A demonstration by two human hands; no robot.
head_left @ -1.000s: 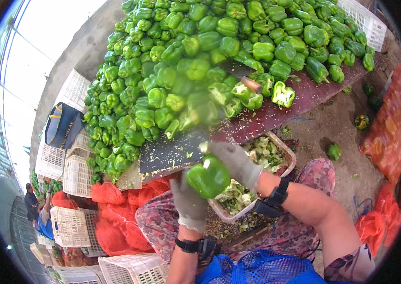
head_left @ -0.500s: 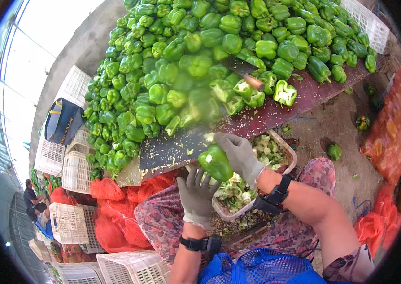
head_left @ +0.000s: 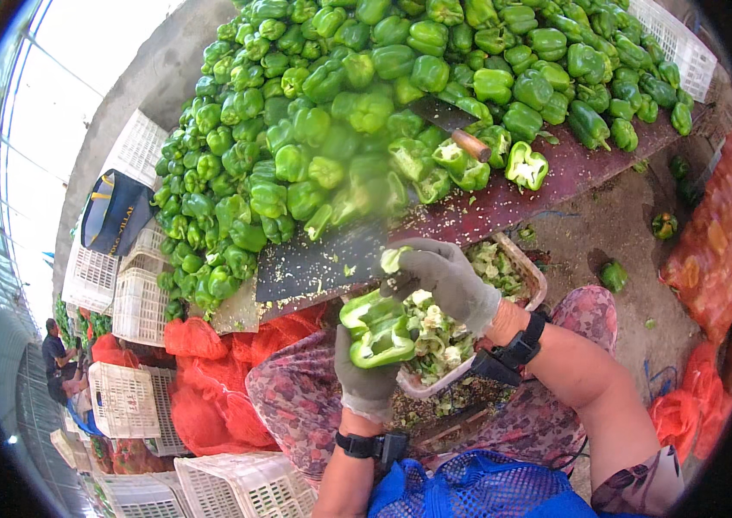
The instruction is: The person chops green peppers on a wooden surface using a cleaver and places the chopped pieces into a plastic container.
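My gloved left hand [head_left: 364,380] is closed around a green bell pepper [head_left: 394,343] that is split open, its pale inner walls showing. Just above it, my gloved right hand [head_left: 452,281] pinches a pale green pepper core [head_left: 394,259] between thumb and fingers. Beneath both hands sits a white plastic crate [head_left: 435,387] with pepper cores and scraps [head_left: 439,332] in it. Ahead of me, a knife with a wooden handle [head_left: 470,145] rests among cut peppers [head_left: 526,167] at the edge of the pile.
A large heap of green peppers [head_left: 383,60] covers the dark red board [head_left: 521,200]. A black sheet [head_left: 297,274] strewn with seeds lies at its near edge. Red mesh sacks [head_left: 211,397] and white crates [head_left: 124,401] stand at left; a filled net sack [head_left: 711,233] is at right.
The whole pepper has come open and now lies in my left hand, which has closed on it. My right hand has drawn slightly right with the core, apart from the pepper.
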